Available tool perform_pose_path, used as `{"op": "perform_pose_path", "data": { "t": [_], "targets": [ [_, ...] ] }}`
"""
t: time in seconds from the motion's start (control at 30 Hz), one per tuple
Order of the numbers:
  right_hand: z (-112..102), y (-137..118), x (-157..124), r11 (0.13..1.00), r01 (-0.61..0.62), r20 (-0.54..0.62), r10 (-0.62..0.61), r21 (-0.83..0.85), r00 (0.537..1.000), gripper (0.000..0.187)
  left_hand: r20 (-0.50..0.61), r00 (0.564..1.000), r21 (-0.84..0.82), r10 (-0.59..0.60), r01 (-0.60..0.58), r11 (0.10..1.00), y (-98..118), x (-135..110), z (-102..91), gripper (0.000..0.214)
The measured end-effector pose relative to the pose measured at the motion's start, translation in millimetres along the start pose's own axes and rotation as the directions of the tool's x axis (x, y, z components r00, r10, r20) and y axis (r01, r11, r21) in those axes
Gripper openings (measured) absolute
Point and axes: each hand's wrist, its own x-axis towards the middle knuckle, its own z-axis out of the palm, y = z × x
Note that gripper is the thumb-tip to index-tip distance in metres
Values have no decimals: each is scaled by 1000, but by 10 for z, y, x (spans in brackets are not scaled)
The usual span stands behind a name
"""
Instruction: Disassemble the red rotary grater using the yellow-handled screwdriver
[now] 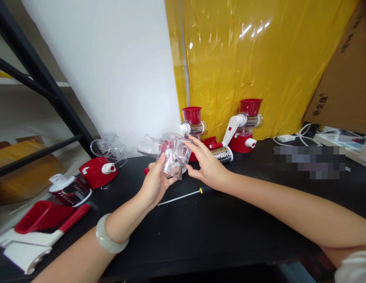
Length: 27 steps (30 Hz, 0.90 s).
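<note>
clear housing [173,163] is held above the bench [244,224] by the left hand [155,179], its grip closed on it; the right hand [208,167] is curved part-open at the side opening, firm hold not determinable. behind, rear graters [250,121] are noted as built up. at left, red base [97,173], drum [72,190] and red hopper [45,216] are noted apart; assembly of these is judged outstanding.

Left hand [158,177] and right hand [208,167] are both kept bare, and a pretty chunky bangle [106,236] is worn on the left wrist: pale grey-green, kinda milky, smooth and rounded with a bit of shine. On the right arm, a whitish sleeve [354,268] can be spotted, all bunched into soft folds, mostly cut off.
</note>
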Motion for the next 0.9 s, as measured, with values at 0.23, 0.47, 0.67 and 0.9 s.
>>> {"op": "perform_pose_path", "data": {
  "t": [0.23, 0.47, 0.67, 0.9],
  "targets": [
    [65, -14, -17, 999, -8, -21, 8, -31, 1000, 74, -34, 999, 23, 5, -4, 1000, -1, -21, 26, 40],
    [151, -1, -51, 997, -2, -41, -1, -76, 999, 80, -38, 999, 44, 8, -6, 999, -8, -3, 26, 46],
    [230, -1, -91, 989, 35, -83, -47, -141, 995, 87, -35, 999, 38, 16, -15, 999, -37, 4, 26, 50],
    [198, 95, -63, 995, -26, -136, 13, -99, 991, 84, -68, 998, 55, 18, -14, 998, -27, -15, 48, 45]
  ]
}}
